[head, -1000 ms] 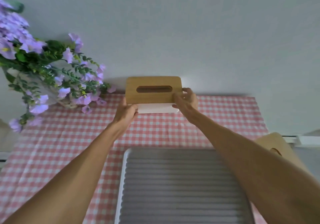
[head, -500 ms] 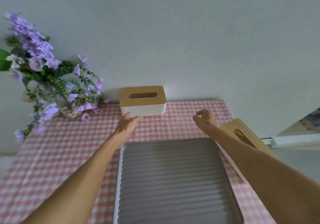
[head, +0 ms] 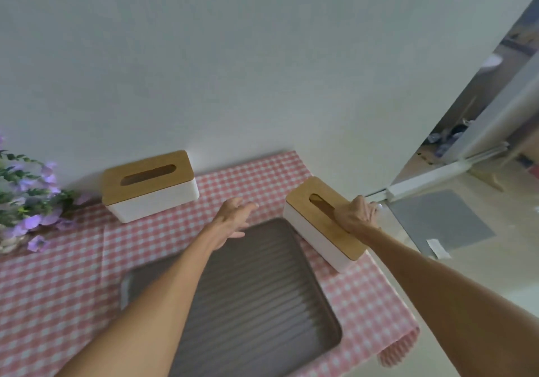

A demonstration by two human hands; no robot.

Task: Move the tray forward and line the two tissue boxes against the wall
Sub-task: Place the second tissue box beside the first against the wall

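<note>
One white tissue box with a wooden lid [head: 148, 185] stands against the wall [head: 233, 70] at the back of the table. A second tissue box [head: 318, 225] lies at an angle by the table's right edge, beside the tray. My right hand [head: 355, 216] rests over its lid and far side, fingers curled around it. Between the two boxes my left hand [head: 233, 219] hovers with fingers apart and holds nothing, above the far rim of the grey ribbed tray [head: 262, 303]. The tray lies in the middle of the table, partly hidden by my left forearm.
A pink checked cloth [head: 58, 283] covers the table. Purple flowers [head: 26, 201] stand at the far left by the wall. The table's right edge [head: 390, 283] drops to the floor, where a grey mat [head: 440, 219] lies.
Both hands have left the first box, which now stands against the wall. My right hand swung right and closed on the second box; my left drifted right over the tray. The view turned right.
</note>
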